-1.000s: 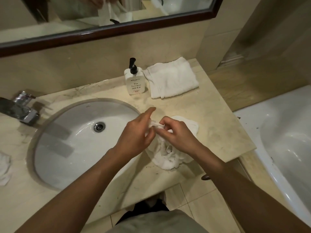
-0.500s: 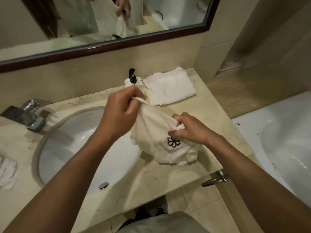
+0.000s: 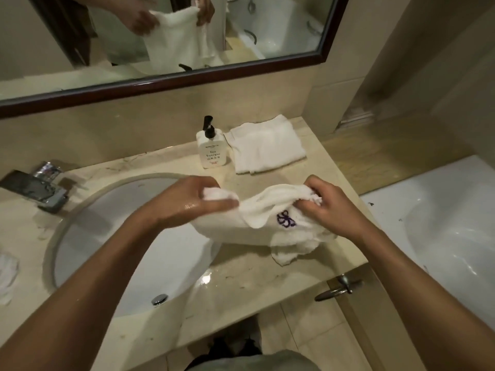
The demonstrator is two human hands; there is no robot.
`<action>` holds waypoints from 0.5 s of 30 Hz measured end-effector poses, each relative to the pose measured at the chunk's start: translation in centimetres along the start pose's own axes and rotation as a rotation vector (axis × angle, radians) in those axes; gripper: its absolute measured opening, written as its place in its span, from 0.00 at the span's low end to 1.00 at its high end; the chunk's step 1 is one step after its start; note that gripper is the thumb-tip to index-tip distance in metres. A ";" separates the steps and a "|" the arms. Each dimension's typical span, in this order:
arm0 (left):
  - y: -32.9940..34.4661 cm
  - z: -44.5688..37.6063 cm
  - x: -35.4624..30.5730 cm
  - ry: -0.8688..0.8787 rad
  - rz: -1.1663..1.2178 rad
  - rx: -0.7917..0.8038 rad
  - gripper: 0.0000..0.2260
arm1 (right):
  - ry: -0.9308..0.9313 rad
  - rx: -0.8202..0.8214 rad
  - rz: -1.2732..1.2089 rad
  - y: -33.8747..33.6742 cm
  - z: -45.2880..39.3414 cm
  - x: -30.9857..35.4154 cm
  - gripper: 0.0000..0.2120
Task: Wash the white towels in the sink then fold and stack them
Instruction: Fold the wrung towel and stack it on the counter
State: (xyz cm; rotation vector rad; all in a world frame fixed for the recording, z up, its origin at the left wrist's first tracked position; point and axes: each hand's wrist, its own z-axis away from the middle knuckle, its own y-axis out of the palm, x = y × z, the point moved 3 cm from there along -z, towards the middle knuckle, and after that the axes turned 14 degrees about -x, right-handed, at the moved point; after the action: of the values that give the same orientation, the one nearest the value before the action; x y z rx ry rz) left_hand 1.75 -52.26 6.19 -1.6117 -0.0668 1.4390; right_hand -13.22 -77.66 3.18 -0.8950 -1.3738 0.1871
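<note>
I hold a wet white towel [image 3: 257,226] with a purple embroidered flower above the counter, just right of the sink [image 3: 128,236]. My left hand [image 3: 187,202] pinches its left corner and my right hand [image 3: 329,207] grips its right corner, so the cloth is stretched between them and hangs down. A folded white towel [image 3: 265,144] lies flat at the back of the counter. Another crumpled white towel [image 3: 6,274] shows at the far left edge.
A soap pump bottle [image 3: 211,148] stands next to the folded towel. The chrome tap [image 3: 37,187] sits at the sink's left. A bathtub [image 3: 442,236] lies to the right, a cabinet handle [image 3: 337,289] below the counter [image 3: 267,271], and a mirror [image 3: 160,36] above.
Both hands lifted the crumpled towel off the counter and pulled apart, spreading it between them. The left hand came down and the right hand moved to the far corner.
</note>
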 end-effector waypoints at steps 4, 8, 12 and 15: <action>3.3 0.5 0.0 0.180 -0.244 0.026 0.19 | 0.068 0.094 -0.142 0.2 0.2 0.7 0.04; 2.8 -0.2 -1.0 0.188 0.084 -0.233 0.10 | 0.111 0.158 -0.198 -0.7 0.4 0.8 0.07; -0.4 -0.4 -0.6 0.173 0.276 -0.398 0.09 | 0.113 0.220 -0.014 -1.7 1.5 -1.7 0.09; -0.7 0.1 -1.9 0.119 0.488 -0.303 0.08 | 0.052 0.169 0.147 -1.3 1.4 -2.8 0.09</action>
State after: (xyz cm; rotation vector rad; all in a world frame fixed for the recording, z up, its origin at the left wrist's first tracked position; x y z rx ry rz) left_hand 1.43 -52.96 8.07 -2.0571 0.2002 1.7576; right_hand -15.63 -79.62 1.77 -0.8535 -1.2256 0.3845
